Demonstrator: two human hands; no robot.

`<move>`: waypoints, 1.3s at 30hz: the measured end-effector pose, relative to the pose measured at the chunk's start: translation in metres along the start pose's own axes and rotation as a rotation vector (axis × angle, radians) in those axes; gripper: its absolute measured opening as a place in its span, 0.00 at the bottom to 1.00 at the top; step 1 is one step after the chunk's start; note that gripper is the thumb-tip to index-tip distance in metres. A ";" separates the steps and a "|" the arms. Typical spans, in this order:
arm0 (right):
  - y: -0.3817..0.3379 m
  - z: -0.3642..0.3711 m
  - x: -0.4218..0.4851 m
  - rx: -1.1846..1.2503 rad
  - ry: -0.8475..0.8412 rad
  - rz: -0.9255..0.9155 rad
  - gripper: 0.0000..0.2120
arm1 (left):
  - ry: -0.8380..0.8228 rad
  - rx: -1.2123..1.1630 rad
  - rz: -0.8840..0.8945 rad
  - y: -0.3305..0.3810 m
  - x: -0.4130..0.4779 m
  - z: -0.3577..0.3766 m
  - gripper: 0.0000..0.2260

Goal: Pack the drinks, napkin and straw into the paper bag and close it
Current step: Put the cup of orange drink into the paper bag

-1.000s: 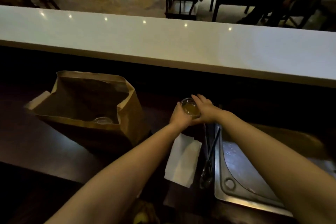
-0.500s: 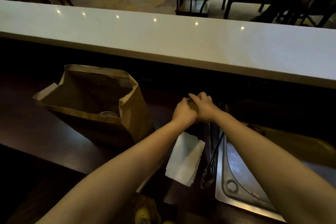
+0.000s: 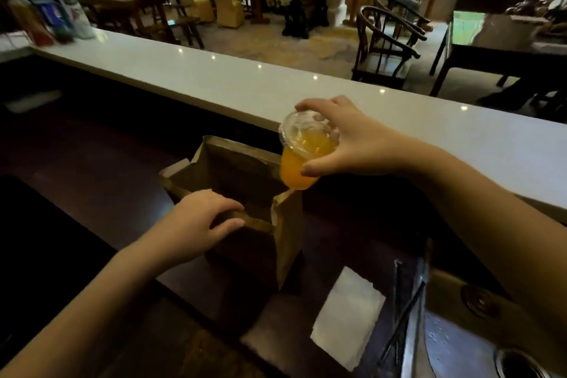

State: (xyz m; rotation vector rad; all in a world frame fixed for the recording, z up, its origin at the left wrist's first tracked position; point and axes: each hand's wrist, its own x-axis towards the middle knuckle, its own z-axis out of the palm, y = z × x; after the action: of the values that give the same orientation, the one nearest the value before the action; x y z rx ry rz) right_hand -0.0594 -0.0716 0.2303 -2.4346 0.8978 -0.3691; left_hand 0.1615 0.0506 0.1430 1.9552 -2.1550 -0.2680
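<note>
- The right hand (image 3: 352, 144) grasps a clear plastic cup of orange drink (image 3: 302, 153) from above and from the side; its fingers (image 3: 310, 106) curl over the domed lid and the thumb presses on the cup wall.
- The cup is in the air, tilted a little, with its bottom just above the right corner of the paper bag (image 3: 245, 181). I think it is held by the top so that it can go straight down into the opening.
- The left hand (image 3: 202, 221) lies on the near edge of the bag, fingers bent over the rim. This probably keeps the mouth open and stops the bag from tipping when the cup goes in.
- The bag stands upright and open on the dark bench (image 3: 101, 181). Its inside is too dark to tell what it already holds.
- A white napkin (image 3: 348, 321) lies flat on the bench, near the bag on its right side, not yet packed.
- Beside the napkin, at the edge of the metal sink (image 3: 454, 347), there are thin dark sticks (image 3: 402, 316); one may be the straw, but I cannot tell.
- To my judgement, the cup must clear the raised corner of the bag, otherwise it can catch and spill.
</note>
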 end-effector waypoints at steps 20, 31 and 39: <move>-0.017 0.120 0.064 -0.496 -0.530 -0.209 0.45 | 0.060 -0.009 0.261 -0.031 -0.043 0.020 0.08; -0.006 0.174 0.065 -0.808 -0.953 -0.348 0.41 | 0.069 -0.103 0.295 -0.021 -0.049 0.036 0.08; 0.008 0.190 0.067 -0.774 -0.860 -0.428 0.39 | 0.052 -0.117 0.339 -0.022 -0.064 0.039 0.09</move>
State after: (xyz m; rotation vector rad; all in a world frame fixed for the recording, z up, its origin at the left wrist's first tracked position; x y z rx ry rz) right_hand 0.0652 -0.0511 0.0733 -2.9934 0.1120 1.0100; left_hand 0.1769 0.1113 0.0969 1.4878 -2.3301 -0.2737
